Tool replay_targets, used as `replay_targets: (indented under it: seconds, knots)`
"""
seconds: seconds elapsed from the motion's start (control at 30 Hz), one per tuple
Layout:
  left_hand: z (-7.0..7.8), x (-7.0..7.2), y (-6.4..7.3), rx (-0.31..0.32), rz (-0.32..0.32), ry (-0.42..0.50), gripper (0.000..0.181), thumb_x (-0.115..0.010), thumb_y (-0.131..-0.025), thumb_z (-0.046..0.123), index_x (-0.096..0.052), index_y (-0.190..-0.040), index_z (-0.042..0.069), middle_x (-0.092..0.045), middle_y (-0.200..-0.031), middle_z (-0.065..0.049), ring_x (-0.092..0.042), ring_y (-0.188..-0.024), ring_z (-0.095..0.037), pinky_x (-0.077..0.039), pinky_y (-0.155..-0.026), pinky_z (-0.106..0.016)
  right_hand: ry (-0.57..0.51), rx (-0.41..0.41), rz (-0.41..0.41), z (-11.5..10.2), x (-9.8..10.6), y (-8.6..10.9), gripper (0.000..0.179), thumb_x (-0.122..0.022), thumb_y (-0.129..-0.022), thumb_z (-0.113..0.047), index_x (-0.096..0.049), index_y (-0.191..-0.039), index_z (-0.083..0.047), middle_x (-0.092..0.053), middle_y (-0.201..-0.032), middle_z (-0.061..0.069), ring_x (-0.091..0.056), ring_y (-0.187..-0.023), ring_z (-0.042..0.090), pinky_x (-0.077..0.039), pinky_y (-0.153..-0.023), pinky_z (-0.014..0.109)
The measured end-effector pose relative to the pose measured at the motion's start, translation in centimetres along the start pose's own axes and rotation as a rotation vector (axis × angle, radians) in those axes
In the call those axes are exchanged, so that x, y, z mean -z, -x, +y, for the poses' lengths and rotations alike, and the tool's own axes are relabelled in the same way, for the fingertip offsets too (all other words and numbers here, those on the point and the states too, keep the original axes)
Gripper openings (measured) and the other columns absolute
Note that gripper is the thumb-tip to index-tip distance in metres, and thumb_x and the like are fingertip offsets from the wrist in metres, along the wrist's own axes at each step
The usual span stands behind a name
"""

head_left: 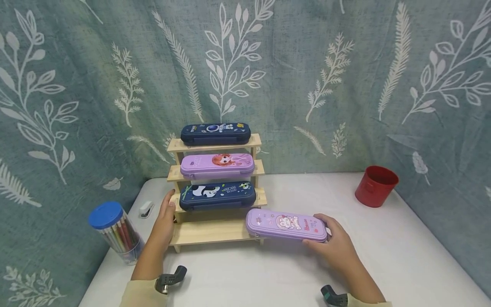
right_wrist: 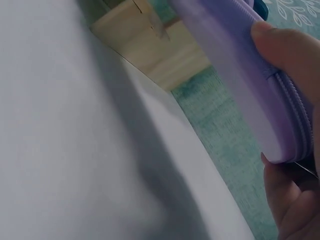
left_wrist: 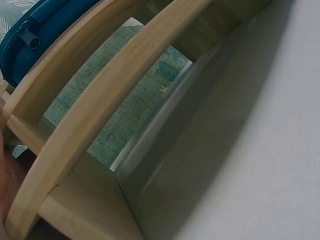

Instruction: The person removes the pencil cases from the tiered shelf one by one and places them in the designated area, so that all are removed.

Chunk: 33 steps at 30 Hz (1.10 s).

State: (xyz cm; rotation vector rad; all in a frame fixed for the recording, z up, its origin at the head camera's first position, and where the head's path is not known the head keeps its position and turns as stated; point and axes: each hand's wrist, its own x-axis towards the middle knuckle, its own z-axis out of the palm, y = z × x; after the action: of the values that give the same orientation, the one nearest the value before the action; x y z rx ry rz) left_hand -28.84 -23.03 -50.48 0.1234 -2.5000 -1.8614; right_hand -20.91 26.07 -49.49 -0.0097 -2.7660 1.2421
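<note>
My right hand grips the right end of a light purple pencil case with a cartoon figure on its lid. In the right wrist view the thumb lies along the zipped side of the case. The left end of this case overlaps the right end of the bottom tier of a wooden stepped rack. Against the rack's left side rests my left hand, fingers extended upward. Above, on separate tiers, lie a navy panda pencil case, a pink-purple girl pencil case and a navy astronaut pencil case.
Left of the rack stand a clear tub of pencils with a blue lid and a small white stapler-like item. A red metal pot sits at the back right of the white table. A green leaf-patterned curtain hangs behind.
</note>
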Motion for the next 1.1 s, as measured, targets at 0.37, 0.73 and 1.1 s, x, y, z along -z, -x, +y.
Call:
replay_targets:
  seconds: [0.37,0.73,1.1]
  knots:
    - [0.1,0.0,-0.1,0.034,0.015,-0.008,0.057,-0.018,-0.112,0.056,-0.007,-0.167,0.047,-0.005,-0.178,-0.002,0.000,-0.163,-0.036,-0.001,-0.127,-0.069,0.001,-0.040,0.007,2.2,2.0,0.2,0.104,-0.089,-0.077,-0.058,-0.042,-0.157,-0.012,-0.046,-0.158,0.020,-0.040,-0.147,0.042,-0.036,-0.117,0.067]
    - [0.3,0.3,0.4,0.013,0.016,-0.013,0.056,-0.017,-0.113,0.053,-0.007,-0.167,0.045,-0.006,-0.177,-0.003,0.000,-0.163,-0.036,0.000,-0.126,-0.069,0.070,-0.145,-0.055,4.5,3.2,-1.5,0.115,-0.084,-0.076,-0.069,-0.035,-0.162,-0.011,-0.036,-0.164,0.026,-0.032,-0.150,0.052,-0.028,-0.116,0.075]
    - [0.1,0.1,0.1,-0.005,-0.021,0.003,0.059,-0.017,-0.112,0.054,-0.005,-0.169,0.039,-0.006,-0.177,-0.003,0.003,-0.163,-0.034,0.003,-0.126,-0.069,0.044,-0.108,-0.098,7.2,3.6,-4.8,0.104,-0.085,-0.081,-0.061,-0.039,-0.158,-0.009,-0.045,-0.158,0.026,-0.043,-0.144,0.048,-0.033,-0.115,0.071]
